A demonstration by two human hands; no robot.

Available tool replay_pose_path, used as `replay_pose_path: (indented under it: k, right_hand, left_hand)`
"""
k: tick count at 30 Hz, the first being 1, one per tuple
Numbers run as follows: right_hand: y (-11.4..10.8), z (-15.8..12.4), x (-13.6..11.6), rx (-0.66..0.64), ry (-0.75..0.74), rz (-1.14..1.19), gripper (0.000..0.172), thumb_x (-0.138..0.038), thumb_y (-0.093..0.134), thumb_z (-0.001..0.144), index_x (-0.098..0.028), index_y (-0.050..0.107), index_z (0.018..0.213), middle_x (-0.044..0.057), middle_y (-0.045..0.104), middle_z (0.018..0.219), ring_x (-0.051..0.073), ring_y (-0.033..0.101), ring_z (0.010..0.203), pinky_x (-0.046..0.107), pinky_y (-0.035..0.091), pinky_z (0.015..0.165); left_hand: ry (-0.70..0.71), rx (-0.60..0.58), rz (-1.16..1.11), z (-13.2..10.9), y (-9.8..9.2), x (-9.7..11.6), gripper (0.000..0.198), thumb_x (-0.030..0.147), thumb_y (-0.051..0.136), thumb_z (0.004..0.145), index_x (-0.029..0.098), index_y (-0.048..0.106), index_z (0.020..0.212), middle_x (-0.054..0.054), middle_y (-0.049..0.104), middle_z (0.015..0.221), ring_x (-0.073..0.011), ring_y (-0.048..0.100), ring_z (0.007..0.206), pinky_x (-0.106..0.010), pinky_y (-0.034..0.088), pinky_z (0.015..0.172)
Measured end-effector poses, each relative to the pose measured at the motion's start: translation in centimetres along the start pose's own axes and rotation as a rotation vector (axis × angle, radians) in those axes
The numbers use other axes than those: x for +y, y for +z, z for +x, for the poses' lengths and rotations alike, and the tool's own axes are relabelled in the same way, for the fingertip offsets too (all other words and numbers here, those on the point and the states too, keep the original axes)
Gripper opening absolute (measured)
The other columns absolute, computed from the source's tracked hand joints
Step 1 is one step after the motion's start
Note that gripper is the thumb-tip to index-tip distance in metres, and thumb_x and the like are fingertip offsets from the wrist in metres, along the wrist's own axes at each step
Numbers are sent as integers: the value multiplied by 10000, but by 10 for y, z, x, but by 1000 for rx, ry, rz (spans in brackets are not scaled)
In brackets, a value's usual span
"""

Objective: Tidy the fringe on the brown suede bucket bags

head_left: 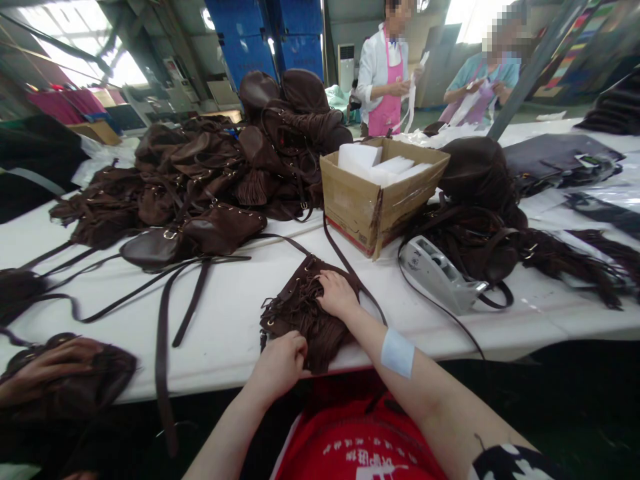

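While both on one fringed bag (300, 317) — left hand (280, 363), right hand (337, 293)

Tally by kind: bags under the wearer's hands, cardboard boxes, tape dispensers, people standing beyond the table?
Fringed brown bag, under left hand and right hand: 1
Cardboard box: 1
Tape dispenser: 1
People standing: 2, one in a pink apron, one in a blue top
Total: 5

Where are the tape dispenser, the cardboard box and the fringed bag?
tape dispenser (436, 273), head view, on its grey body.
cardboard box (350, 207), head view, on its front wall.
fringed bag (300, 310), head view, on its fringe.
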State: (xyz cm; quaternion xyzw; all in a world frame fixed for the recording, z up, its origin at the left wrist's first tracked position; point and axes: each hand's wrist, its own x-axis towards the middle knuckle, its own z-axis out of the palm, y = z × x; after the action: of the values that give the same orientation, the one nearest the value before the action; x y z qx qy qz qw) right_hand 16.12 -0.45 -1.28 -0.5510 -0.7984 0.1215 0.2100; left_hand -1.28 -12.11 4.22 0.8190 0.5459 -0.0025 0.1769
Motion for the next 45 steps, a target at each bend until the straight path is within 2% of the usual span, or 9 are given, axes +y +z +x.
replay_pose_path:
  k: [7,11,18,21,28,31,36,41,45]
  right_hand:
    - [-1,0,-1,-15,4,-1,525,-285,637,782,-137,535,1275,140,479,1388,246,373,1311,391,283,1110]
    - [-1,-1,-1,-9,4,-1,532,-277,638,779,-135,530,1280,138,478,1389,243,375,1311,383,276,1115]
    - [0,0,1,-14,4,5,520,-292,634,783,-138,538,1270,141,483,1386,244,377,1309,393,274,1115]
    - [-1,0,0,-18,4,17,524,-283,635,780,-139,532,1274,145,482,1384,243,375,1307,393,270,1115]
    - [-1,-1,0,-7,6,7,525,-287,643,775,-135,539,1266,140,484,1377,248,373,1304,383,273,1116]
    - [0,0,1,-9,6,14,539,-285,648,772,-126,532,1274,148,486,1375,249,375,1304,386,280,1113]
    - [1,1,2,-5,1,-1,531,-282,650,765,-155,540,1269,127,487,1380,245,389,1299,388,291,1106]
    - [1,1,1,1,0,-21,529,-287,646,769,-123,548,1262,139,496,1368,257,400,1285,384,291,1110]
    - [1,0,1,1,-1,-13,529,-275,638,771,-131,539,1270,133,495,1370,249,394,1294,385,289,1112]
  left_hand:
    - [-78,-130,-96,-28,-14,-1,237,21,438,733,202,577,668,-23,634,771,-160,579,734,-260,404,687]
    - [-28,-201,-113,-32,-24,4,217,38,453,711,211,585,699,-30,644,812,-172,594,759,-262,408,690]
    - [-217,-69,-159,-33,-19,-2,189,220,474,842,190,517,1023,-56,660,857,-193,630,767,-279,413,670]
    - [-169,-94,-152,-33,-14,-4,132,253,464,868,200,573,921,-61,665,883,-192,623,818,-281,422,715]
    - [-26,-113,-191,-34,-9,6,272,289,435,900,210,657,765,-65,634,897,-188,600,850,-296,446,771]
    - [-74,-112,-169,-40,-10,2,251,283,474,878,211,667,736,-68,642,928,-194,612,880,-315,459,824]
    - [-145,-162,-193,-61,-14,-3,251,308,556,832,205,615,610,-88,622,1171,-240,574,1130,-343,439,961]
    - [-83,-20,-230,-56,-11,2,179,255,498,863,219,626,982,-74,618,1122,-188,625,914,-322,491,845]
    - [34,199,-96,-21,-7,11,393,213,493,871,213,510,1263,-84,535,1306,-222,504,1183,-362,398,1032]
